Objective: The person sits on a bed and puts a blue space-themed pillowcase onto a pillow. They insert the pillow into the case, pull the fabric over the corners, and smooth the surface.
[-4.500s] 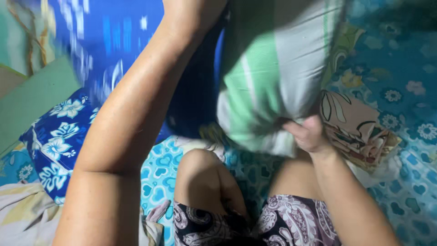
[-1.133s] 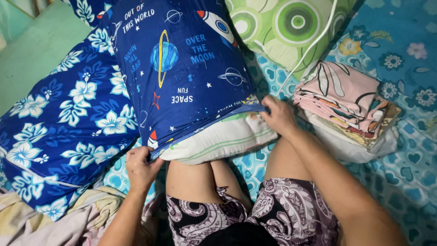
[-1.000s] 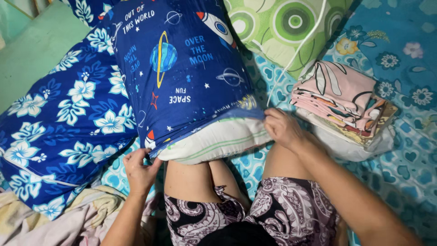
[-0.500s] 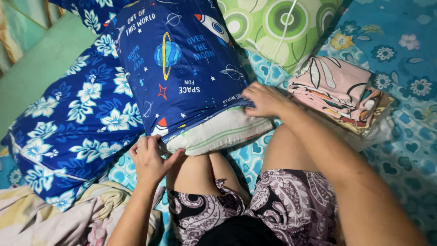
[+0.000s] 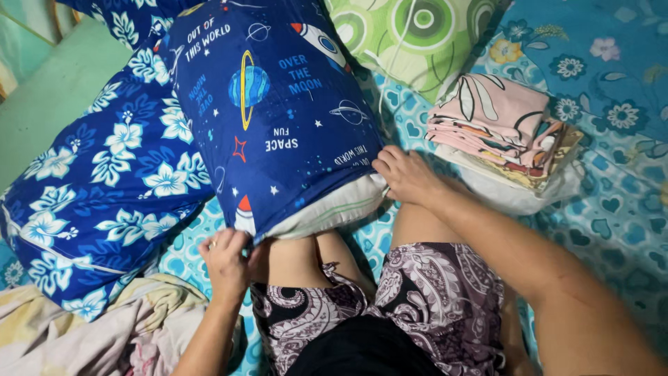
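Left hand: the left hand [image 5: 226, 254] is closed in a pinch on the lower left corner of the dark blue pillowcase [image 5: 271, 118], fingers curled over the cloth edge.
Right hand: the right hand [image 5: 406, 175] lies at the lower right corner of the same opening, fingers bent and gripping the hem.
Pillowcase: smooth printed cotton, dark blue, patterned with planets, stars and rockets; it covers nearly the whole pillow and lies lengthwise across the person's knees.
Pillow: the pillow [image 5: 327, 212] shows only as a pale, plump, rounded strip with faint green stripes, bulging out of the open end between the two hands.
Floral pillow: a soft blue pillow with white flowers [image 5: 104, 188] lies just beside the pillowcase, on its left, touching it.
Green pillow: a pillow with green circle print [image 5: 410, 35] lies above, at the far end.
Folded stack: flat folded pink and patterned cloths [image 5: 501, 129] sit near the right hand.
Bedsheet: a light blue sheet with heart shapes [image 5: 612, 209] lies beneath everything.
Shorts: paisley shorts [image 5: 431, 299], purple and white.
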